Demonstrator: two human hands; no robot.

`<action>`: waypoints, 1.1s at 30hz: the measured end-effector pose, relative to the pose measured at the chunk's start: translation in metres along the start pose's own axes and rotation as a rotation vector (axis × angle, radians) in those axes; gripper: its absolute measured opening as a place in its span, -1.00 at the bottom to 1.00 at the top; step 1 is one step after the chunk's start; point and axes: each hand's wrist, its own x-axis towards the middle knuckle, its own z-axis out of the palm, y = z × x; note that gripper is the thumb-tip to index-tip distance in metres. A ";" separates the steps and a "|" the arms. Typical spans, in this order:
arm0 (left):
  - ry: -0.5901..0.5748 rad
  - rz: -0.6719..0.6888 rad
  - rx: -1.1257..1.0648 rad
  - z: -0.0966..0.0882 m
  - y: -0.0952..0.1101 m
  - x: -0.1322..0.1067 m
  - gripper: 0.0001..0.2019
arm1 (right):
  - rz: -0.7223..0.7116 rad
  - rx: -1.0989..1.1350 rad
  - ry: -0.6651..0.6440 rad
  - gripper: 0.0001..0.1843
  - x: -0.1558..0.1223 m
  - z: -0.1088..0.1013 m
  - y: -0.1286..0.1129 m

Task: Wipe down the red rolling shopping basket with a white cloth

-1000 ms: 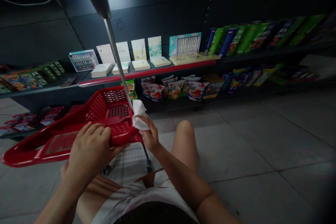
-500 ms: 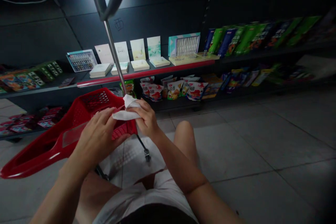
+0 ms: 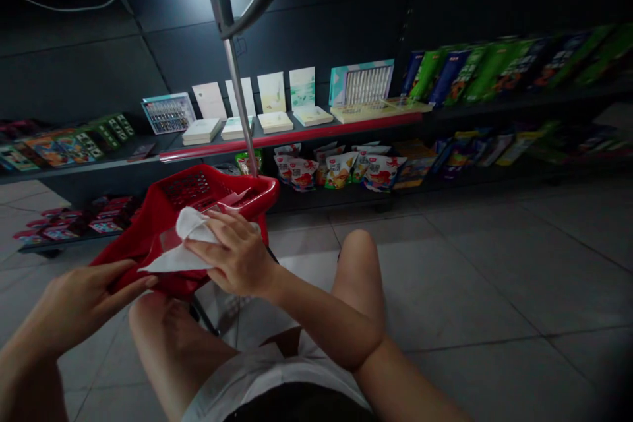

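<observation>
A red wheeled shopping basket [image 3: 163, 194] stands in front of me, with a grey pole handle [image 3: 239, 89] rising from its far right side. My left hand [image 3: 82, 300] grips the basket's near left rim, thumb on the near side and fingers over the top. In my right hand [image 3: 242, 250] is a crumpled white wipe [image 3: 195, 227], held over the near part of the basket. One corner of the wipe hangs out toward my left hand. Part of the basket's inside is hidden behind the wipe and my right hand.
Behind the basket, a dark shelf holds small books [image 3: 274, 121] and boxed pen sets [image 3: 169, 113]. Below are snack bags [image 3: 341, 169]; green and blue packs [image 3: 448, 76] stand to the right. My bare knee [image 3: 360, 257] is right of the basket on the tiled floor [image 3: 475, 264].
My left hand has moved left and down onto the basket's rim. My right hand has carried the wipe left and down, and the basket sits turned differently beneath it.
</observation>
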 end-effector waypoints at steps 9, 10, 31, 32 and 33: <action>-0.149 -0.121 0.209 0.014 0.085 0.039 -0.51 | 0.327 -0.035 0.135 -0.56 -0.001 -0.028 0.050; -0.144 -0.126 0.221 0.017 0.096 0.046 -0.51 | 0.257 -0.008 0.075 -0.58 0.001 -0.028 0.041; 0.015 0.153 -0.292 0.065 0.067 0.113 -0.60 | 0.157 -0.025 -0.332 -0.67 0.066 -0.043 0.136; 0.021 0.151 -0.284 0.064 0.069 0.113 -0.60 | 0.220 -0.077 -0.329 -0.68 0.072 -0.043 0.151; 0.028 0.150 -0.273 0.063 0.072 0.112 -0.60 | 0.292 -0.131 -0.319 -0.68 0.077 -0.043 0.166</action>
